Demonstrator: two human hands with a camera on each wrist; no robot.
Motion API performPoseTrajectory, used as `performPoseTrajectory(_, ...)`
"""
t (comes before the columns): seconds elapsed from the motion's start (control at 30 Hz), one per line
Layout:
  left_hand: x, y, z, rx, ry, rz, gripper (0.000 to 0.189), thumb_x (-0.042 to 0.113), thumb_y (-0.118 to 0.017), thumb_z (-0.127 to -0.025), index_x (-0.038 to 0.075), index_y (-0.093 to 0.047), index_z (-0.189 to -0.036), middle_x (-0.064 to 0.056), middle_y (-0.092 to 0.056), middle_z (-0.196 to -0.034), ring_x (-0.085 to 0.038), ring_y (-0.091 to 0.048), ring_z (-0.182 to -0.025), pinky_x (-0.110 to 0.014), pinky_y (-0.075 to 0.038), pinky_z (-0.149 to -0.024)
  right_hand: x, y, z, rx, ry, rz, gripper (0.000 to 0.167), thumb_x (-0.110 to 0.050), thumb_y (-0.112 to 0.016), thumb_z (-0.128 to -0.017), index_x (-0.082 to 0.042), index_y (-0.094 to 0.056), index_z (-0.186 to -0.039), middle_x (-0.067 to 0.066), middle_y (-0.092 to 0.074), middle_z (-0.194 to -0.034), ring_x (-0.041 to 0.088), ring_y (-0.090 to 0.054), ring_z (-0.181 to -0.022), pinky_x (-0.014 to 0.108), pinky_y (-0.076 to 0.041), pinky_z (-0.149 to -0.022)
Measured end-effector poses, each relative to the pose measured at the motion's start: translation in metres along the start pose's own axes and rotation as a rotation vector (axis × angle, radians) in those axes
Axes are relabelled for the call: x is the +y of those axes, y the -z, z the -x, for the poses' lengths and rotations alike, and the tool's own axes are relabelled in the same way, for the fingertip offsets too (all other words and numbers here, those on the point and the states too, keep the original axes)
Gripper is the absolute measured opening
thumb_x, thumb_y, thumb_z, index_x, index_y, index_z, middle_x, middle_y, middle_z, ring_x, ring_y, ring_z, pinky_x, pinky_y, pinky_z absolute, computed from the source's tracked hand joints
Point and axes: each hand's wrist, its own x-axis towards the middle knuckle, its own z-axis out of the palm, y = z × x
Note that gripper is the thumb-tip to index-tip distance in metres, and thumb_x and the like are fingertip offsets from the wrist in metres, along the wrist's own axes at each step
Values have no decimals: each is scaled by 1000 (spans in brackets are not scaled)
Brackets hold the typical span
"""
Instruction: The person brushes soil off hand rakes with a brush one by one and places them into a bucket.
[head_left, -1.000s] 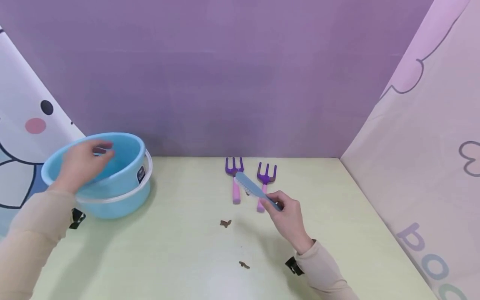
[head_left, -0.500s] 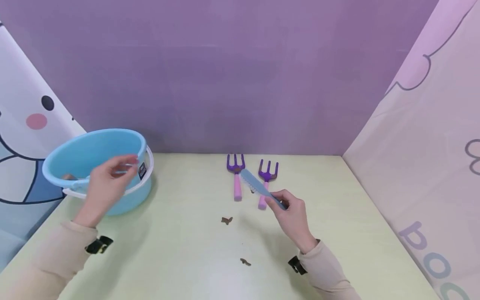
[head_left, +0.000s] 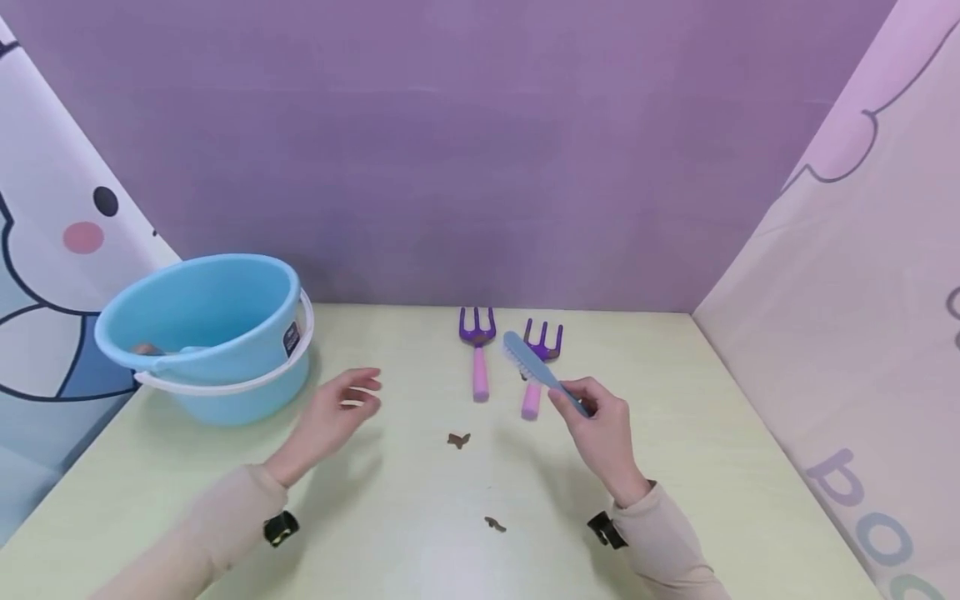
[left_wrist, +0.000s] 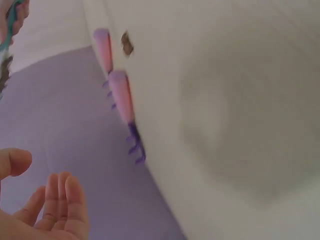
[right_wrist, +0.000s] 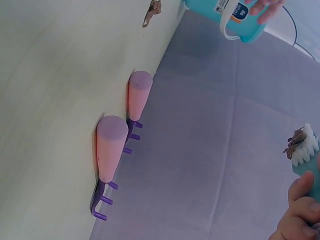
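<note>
My right hand (head_left: 603, 433) grips a blue brush (head_left: 534, 362) by its handle, holding it above the table. White bristles (right_wrist: 306, 150) show in the right wrist view, with a brown scrap like a dry leaf (right_wrist: 296, 142) caught on them. My left hand (head_left: 330, 421) hovers between the bucket and the forks, fingers loosely bent around nothing. Two purple hand forks with pink handles lie at the back: a left fork (head_left: 480, 371) and a right fork (head_left: 531, 402), which the brush partly covers in the head view.
At the left stands a light blue bucket (head_left: 255, 354) with a white handle (head_left: 225, 388); something brownish (head_left: 145, 349) shows inside. Two brown scraps, one farther back (head_left: 458, 440) and one nearer (head_left: 496, 524), lie on the pale table (head_left: 390, 517). A purple backdrop (head_left: 480, 167) rises behind.
My left hand has come out of the bucket's mouth and moved right, over the table. The right hand still grips the brush, shifted slightly right in view.
</note>
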Motion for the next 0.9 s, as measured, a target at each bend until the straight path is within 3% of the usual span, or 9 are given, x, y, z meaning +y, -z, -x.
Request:
performPoseTrajectory(0.23,-7,-54,-31,-115,159,111,49,11,-60,-84,4,-46,-131,-18,-56,-119,-27,-58,-104,-34,-50,-81,26,-2,-5,4,5,-9,13,-10,-69,-81,-2,-68,-91,5,-55,-58,4,-36,-45,19,-30,-40)
performPoseTrajectory(0.4,1,-80,-54,-163,211,111,52,14,-60,-84,5,-44,-133,-17,-54,-123,-29,-56,-108,-37,-49,-85,33,-1,-6,19,11,-26,14,-15,-69,-81,-6,-69,-91,6,-57,-60,6,-38,-45,20,-30,-41)
performPoseTrajectory(0.53,9,-96,-72,-172,186,5,49,15,-60,-84,5,-47,-130,-14,-57,-119,-27,-56,-106,-39,-48,-87,34,1,-7,26,6,-25,14,-14,-69,-80,-6,-69,-92,7,-57,-61,6,-38,-45,20,-31,-41)
performPoseTrajectory(0.7,12,-115,-95,-141,137,-214,45,18,-62,-83,7,-52,-126,-10,-61,-114,-26,-59,-102,-39,-46,-88,31,2,-7,21,-15,-11,14,-11,-69,-80,-4,-68,-92,8,-59,-62,5,-38,-46,19,-31,-42)
performPoseTrajectory(0.9,15,-133,-116,-191,232,-381,52,30,-63,-81,6,-52,-125,-12,-60,-116,-28,-58,-102,-41,-45,-89,7,7,-3,26,-8,0,11,-4,-67,-81,2,-67,-90,11,-57,-60,3,-35,-46,18,-29,-41)
